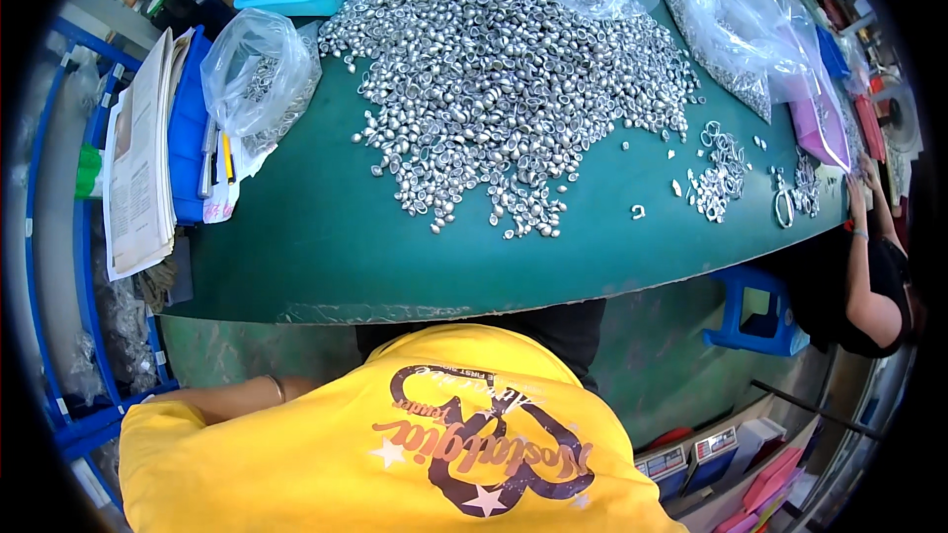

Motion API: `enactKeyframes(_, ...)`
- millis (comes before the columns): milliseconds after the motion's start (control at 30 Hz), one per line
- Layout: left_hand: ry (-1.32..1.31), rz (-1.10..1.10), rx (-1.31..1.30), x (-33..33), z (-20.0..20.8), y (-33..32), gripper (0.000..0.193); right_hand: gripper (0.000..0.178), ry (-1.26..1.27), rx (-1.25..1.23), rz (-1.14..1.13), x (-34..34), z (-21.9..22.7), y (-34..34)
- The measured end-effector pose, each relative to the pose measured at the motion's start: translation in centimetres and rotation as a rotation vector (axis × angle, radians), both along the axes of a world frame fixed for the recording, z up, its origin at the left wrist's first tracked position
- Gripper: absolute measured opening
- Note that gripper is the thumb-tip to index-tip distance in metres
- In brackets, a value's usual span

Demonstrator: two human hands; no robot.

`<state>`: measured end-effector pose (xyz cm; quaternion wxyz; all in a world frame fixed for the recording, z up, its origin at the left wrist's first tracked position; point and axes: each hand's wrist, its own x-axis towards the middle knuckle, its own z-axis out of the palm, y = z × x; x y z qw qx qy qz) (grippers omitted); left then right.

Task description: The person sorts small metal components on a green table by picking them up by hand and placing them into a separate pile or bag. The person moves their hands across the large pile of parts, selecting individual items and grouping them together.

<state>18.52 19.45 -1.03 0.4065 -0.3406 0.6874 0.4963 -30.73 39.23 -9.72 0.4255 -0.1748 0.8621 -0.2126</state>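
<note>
My left forearm (237,397), with a thin bracelet near the wrist, lies below the table's front edge. The fingers of my left hand are hidden behind my yellow shirt (326,454); what they hold or touch cannot be seen. No part of my right hand shows. Ahead, a large heap of small, silvery, rounded hollow metal pieces (504,79) spreads over the green table (326,257). Smaller groups of silvery links (719,178) lie right of the heap, beside a loose ring-shaped piece (783,207).
A light-blue basket (296,2) and clear plastic bags (259,74) holding metal pieces border the heap. Papers (138,158) and a blue tray (188,128) stand at left. Rightward are a pink container (822,123), a blue stool (755,316) and another person's arm (859,266).
</note>
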Motion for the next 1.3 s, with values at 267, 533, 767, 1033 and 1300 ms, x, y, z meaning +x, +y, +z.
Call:
enactKeyframes(267,0.358,-0.049,-0.066,-7.5,9.4,-10.9,0.017,0.021,0.039,-0.052,-0.04,0.4,1.1,-0.7)
enactKeyframes(533,1.052,0.096,-1.018,-13.5,8.3,-15.8,0.009,0.023,0.047,-0.012,0.005,2.3,1.7,0.0)
enactKeyframes(767,1.104,-0.016,-1.17,-16.8,4.2,-17.4,0.017,0.026,0.339,-0.555,0.105,2.6,6.0,-9.3)
enactKeyframes(1033,1.095,-0.091,-1.157,-17.5,4.7,-18.1,0.017,0.028,0.573,-1.144,1.107,10.7,14.8,-27.8)
enactKeyframes(1300,1.164,0.363,-0.998,-15.9,5.1,-17.0,0.012,0.018,0.545,-1.168,1.024,12.6,12.2,-30.9)
